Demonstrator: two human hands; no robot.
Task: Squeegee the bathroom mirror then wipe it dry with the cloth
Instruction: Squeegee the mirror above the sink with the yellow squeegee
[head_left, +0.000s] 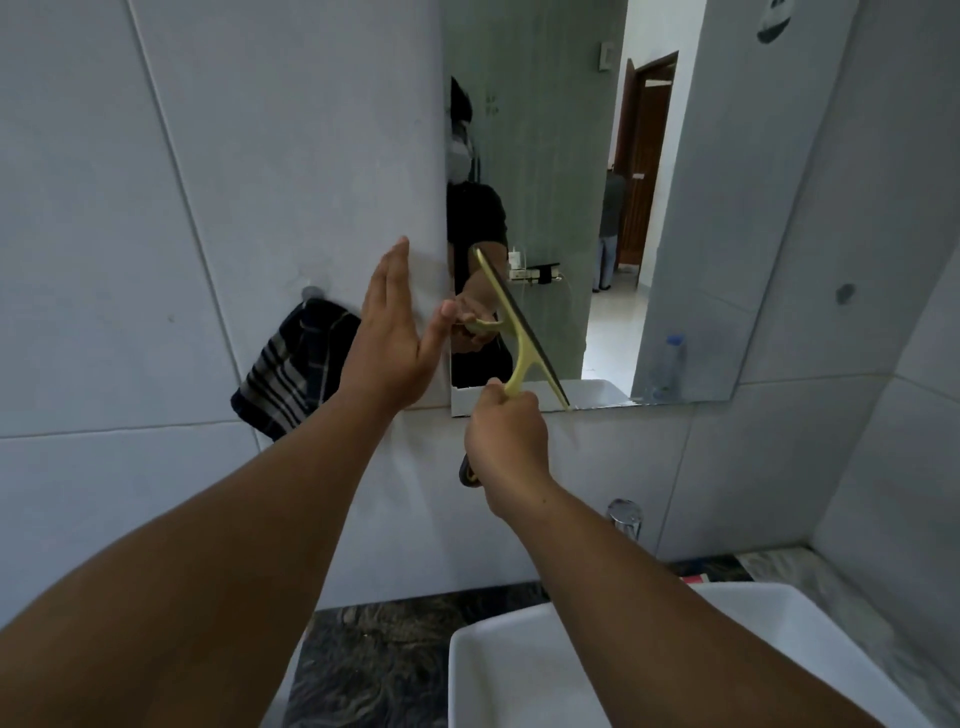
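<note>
The bathroom mirror (675, 208) hangs on the grey tiled wall above the basin. My right hand (506, 441) is shut on the handle of a yellow squeegee (519, 332); its dark blade lies slanted against the lower left part of the glass, reaching down to the mirror's bottom edge. My left hand (397, 332) is flat and open with fingers together, held against the wall beside the mirror's left edge, thumb pointing toward the squeegee. A dark striped cloth (291, 369) hangs from a wall hook left of my left hand.
A white basin (524, 670) sits below on a dark marbled counter (395, 660). A chrome tap (626, 517) stands behind my right forearm. The mirror reflects a plastic bottle (667, 364), a doorway and a person.
</note>
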